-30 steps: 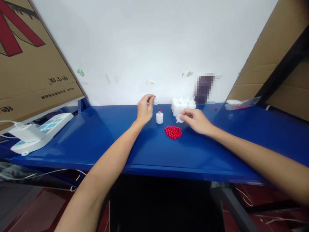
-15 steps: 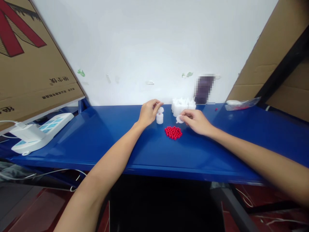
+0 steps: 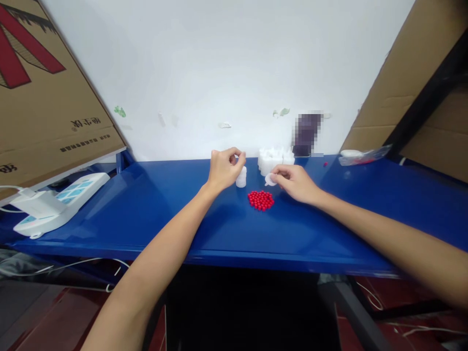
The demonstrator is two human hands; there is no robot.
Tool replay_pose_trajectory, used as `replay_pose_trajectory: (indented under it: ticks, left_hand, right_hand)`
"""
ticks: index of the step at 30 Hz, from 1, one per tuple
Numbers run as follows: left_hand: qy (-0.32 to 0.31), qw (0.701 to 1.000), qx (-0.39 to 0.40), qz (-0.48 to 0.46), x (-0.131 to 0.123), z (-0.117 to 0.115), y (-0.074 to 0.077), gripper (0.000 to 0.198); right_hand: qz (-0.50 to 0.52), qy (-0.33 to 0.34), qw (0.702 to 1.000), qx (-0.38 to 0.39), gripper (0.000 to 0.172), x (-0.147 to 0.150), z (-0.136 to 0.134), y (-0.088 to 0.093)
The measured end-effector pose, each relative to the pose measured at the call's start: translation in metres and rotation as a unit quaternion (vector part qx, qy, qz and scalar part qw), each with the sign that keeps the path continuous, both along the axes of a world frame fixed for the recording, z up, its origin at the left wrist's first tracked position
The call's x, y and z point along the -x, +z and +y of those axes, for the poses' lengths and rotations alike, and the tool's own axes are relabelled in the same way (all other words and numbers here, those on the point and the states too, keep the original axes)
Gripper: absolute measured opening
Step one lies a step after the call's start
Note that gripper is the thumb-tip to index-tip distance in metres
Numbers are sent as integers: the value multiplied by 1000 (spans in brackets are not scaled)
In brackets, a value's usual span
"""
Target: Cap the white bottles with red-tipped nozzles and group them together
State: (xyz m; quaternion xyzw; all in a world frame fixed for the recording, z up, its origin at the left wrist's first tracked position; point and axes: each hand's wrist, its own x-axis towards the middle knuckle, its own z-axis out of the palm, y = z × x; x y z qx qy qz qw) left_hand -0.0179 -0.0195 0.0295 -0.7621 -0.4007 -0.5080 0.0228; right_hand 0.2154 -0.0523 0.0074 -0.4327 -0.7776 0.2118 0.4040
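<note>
Head view.

Table [image 3: 146, 209], blue, one: carrying everything below except the box.

White bottle [image 3: 241, 182], one apart from the group: standing upright toward the far edge, between the two hands, just beside the left fingertips.

White cap [image 3: 243, 169], one: sitting at the top of that bottle.

Left hand [image 3: 223, 171], one: reaching over the bottle, thumb and fingers curling at the cap; whether they are gripping it, one cannot tell.

Right hand [image 3: 295, 183], one: pinching one white lid [image 3: 270, 180] between thumb and fingers, well apart from the left.

White bottles [image 3: 268, 163], several, overlapping too closely to count: standing behind the lid, near the far edge.

Red beads [image 3: 261, 200], several dozen, too small for an exact count: lying in one heap nearer the near edge, between the forearms. Loose red bead [image 3: 325, 164], one: lying by the far edge.

Clear bag [image 3: 365, 157], one: lying toward the far right corner.

Power strip [image 3: 86, 187], one, bearing one white charger [image 3: 38, 204]: lying toward the left edge.

Cardboard box [image 3: 40, 105], one, left: showing red stripes and dark characters, not surely legible.
</note>
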Motion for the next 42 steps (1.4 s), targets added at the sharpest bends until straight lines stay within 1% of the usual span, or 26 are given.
replay_pose_trajectory:
  ticks: [3,5,8,11,14,17,20,23,26,29,31,38,42]
  left_hand:
    - [-7,998,-26,61,-14,-13,0,29]
    - [-25,993,-19,116,-23,-20,-3,27]
    - [-64,982,12,175,-31,-27,-5,31]
    - [-99,971,40,215,-31,-29,-4,34]
    - [-106,963,37,244,-27,-28,-3,37]
    - [-116,953,48,275,-26,-26,-6,41]
    - [-142,948,96,268,-29,-25,-11,40]
    - [-169,945,144,239,-30,-25,-15,32]
    - [-187,944,162,219,-29,-23,-16,28]
    - [-192,946,169,199,-27,-17,-17,30]
    - [-197,944,189,186,-25,-11,-20,31]
    - [-209,918,306,143,-22,-1,-28,22]
    - [-222,908,327,137,-23,0,-29,20]
  right_hand:
    - [-5,-1,1000,0,28,0,0,0]
    - [-13,-3,1000,-1,28,0,0,0]
    - [-29,0,1000,-5,28,0,-1,0]
    - [-43,6,999,-10,28,0,-1,-1]
    - [-53,-1,998,-18,28,-1,1,-2]
    - [-58,-16,998,-19,29,-3,4,-4]
    - [-60,-18,998,-11,30,-5,7,-5]
    - [-58,-30,998,-8,30,-7,9,-6]
    - [-55,-38,998,-2,29,-7,9,-6]
    - [-59,-29,998,10,29,-6,7,-4]
    - [-64,-22,998,14,30,-5,6,-3]
    - [-61,-14,998,9,28,-5,6,-3]
    - [-69,-9,998,-5,27,-5,6,-5]
